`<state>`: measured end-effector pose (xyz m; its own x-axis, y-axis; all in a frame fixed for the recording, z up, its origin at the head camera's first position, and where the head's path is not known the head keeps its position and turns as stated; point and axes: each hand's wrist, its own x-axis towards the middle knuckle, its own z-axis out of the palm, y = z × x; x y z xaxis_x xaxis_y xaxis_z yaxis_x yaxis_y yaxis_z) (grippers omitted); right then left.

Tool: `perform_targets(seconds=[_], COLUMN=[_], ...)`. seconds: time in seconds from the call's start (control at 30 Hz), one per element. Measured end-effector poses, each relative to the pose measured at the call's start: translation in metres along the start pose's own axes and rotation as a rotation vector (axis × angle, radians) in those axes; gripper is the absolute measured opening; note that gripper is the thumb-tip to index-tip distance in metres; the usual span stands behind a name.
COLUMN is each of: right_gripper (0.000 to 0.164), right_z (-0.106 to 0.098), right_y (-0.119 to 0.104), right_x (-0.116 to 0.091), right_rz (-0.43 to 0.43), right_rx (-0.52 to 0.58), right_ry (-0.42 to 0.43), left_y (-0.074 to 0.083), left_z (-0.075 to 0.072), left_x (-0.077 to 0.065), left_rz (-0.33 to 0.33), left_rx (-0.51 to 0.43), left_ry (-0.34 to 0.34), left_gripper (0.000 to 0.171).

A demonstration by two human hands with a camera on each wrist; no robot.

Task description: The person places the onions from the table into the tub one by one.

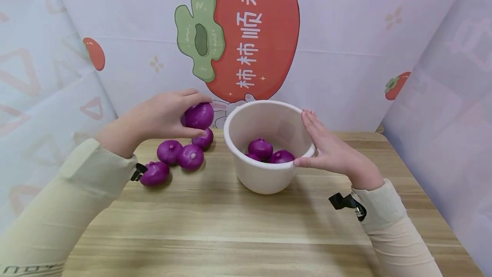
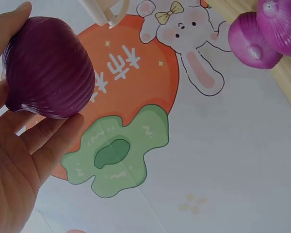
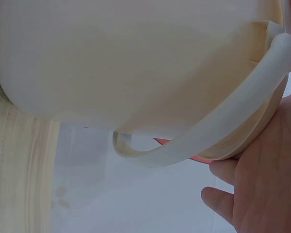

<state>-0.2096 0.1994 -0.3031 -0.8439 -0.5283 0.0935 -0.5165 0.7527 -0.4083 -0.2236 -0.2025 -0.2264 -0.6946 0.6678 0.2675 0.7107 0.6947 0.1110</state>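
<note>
Up at the left of the bucket, my left hand (image 1: pixel 163 113) grips a red onion (image 1: pixel 199 116) between thumb and fingers; the left wrist view shows this onion (image 2: pixel 51 68) against the palm side. My right hand (image 1: pixel 330 151) rests with fairly straight, spread fingers and thumb against the right rim of a white bucket (image 1: pixel 265 178). Inside it lie several red onions (image 1: pixel 260 148), one partly hidden by the front wall. More red onions (image 1: pixel 191 157) sit on the table below my left hand. A curved white handle (image 3: pixel 228 114) hangs at the bucket's side in the right wrist view.
The wood-grain table (image 1: pixel 230 234) runs back to a printed cloth wall (image 1: pixel 338 76) with a large persimmon picture. Cloth also closes off the left and right sides. Dark camera mounts (image 1: pixel 342 201) sit at both wrists.
</note>
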Motion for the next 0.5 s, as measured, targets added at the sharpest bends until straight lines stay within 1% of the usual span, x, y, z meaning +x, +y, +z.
perform_targets(seconds=[0.23, 0.5], right_gripper=[0.121, 0.121], right_z=[0.001, 0.001], right_y=[0.000, 0.000], right_x=[0.000, 0.000], right_rz=[0.001, 0.004], right_rx=[0.009, 0.014], right_ry=[0.005, 0.004], left_y=[0.006, 0.011], left_z=[0.000, 0.002], left_x=[0.009, 0.021], left_rz=[0.015, 0.045], left_rx=[0.004, -0.011], left_ry=[-0.018, -0.010], left_gripper=[0.068, 0.066])
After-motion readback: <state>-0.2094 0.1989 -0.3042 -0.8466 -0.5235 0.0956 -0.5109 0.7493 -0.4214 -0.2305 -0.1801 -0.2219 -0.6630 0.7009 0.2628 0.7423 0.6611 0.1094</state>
